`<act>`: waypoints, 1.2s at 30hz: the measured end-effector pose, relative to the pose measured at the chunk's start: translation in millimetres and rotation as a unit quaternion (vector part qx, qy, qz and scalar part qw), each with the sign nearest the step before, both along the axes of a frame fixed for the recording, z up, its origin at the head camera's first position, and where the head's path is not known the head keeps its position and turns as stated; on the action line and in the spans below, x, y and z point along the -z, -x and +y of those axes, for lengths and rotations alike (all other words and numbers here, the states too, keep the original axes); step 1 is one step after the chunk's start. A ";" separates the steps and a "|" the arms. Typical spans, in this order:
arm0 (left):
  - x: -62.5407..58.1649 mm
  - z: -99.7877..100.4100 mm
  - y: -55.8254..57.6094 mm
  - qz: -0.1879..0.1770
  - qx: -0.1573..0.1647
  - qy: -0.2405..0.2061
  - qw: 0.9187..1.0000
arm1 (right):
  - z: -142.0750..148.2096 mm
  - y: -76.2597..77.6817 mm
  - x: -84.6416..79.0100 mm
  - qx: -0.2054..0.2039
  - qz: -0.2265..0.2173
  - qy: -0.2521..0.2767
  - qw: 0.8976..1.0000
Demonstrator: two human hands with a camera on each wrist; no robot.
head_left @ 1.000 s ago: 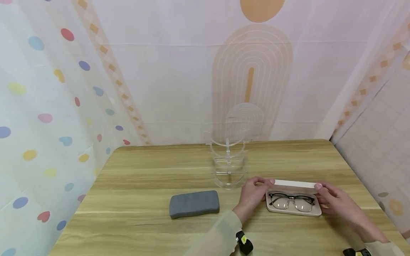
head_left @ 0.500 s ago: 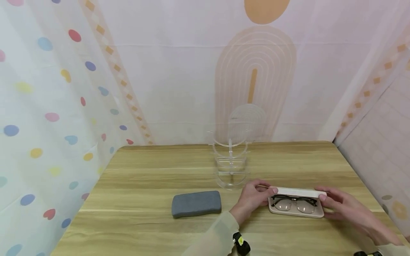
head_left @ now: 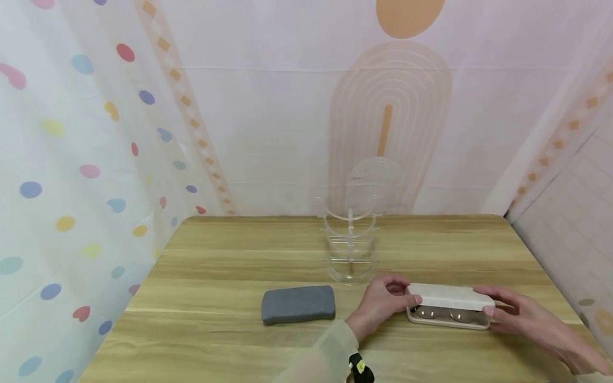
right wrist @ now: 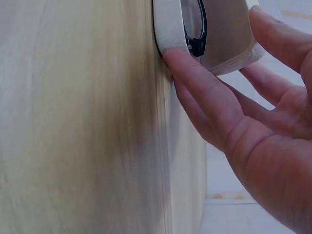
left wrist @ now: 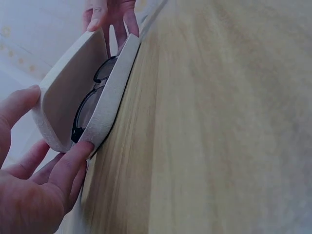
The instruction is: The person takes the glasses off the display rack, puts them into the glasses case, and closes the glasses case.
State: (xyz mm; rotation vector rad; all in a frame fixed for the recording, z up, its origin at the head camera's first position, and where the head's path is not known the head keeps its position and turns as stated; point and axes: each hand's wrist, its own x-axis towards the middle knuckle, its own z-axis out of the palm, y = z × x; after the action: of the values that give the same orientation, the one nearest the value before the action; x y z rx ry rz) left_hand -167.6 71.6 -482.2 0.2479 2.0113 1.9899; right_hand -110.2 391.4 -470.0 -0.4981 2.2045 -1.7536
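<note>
A cream glasses case (head_left: 450, 296) rests on the table with its lid partly lowered. Inside it lie black-rimmed eyeglasses (left wrist: 83, 108), half hidden under the lid in the head view. My left hand (head_left: 380, 304) grips the case's left end, thumb at the lid's front edge and other fingers around the end. At the opposite end my right hand (head_left: 524, 315) holds it likewise, its thumb on the lid corner. In the right wrist view, fingers (right wrist: 209, 92) of that hand touch the base beside the eyeglasses' black hinge.
A grey glasses case (head_left: 298, 305), closed, lies left of my left hand. Behind the hands stands a clear tiered display stand (head_left: 350, 221). The wooden table (head_left: 215, 271) ends at a patterned curtain (head_left: 268, 133) at the back.
The cream case's lid has swung down toward the front, covering more of the eyeglasses. Both hands have moved with it and keep their hold. The head view has shifted slightly.
</note>
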 end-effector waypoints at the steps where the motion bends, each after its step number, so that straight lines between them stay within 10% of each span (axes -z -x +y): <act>1: -0.2 0.2 -0.8 0.005 -0.001 0.005 1.000 | 0.5 -0.5 0.5 0.001 0.003 -0.003 1.000; 12: -1.3 1.2 -8.4 0.013 0.011 0.007 1.000 | -0.9 -11.0 3.5 0.050 0.084 -0.102 0.990; 36: 1.2 -3.7 -8.7 0.026 0.004 0.040 0.999 | -9.9 -9.0 0.0 0.080 0.074 -0.143 0.984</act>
State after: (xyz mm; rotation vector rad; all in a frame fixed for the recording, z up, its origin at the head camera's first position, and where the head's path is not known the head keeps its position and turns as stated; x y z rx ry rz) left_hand -159.0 68.0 -483.4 0.2922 2.1125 1.9121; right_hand -101.2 381.6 -470.0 -0.4046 2.6111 -1.4737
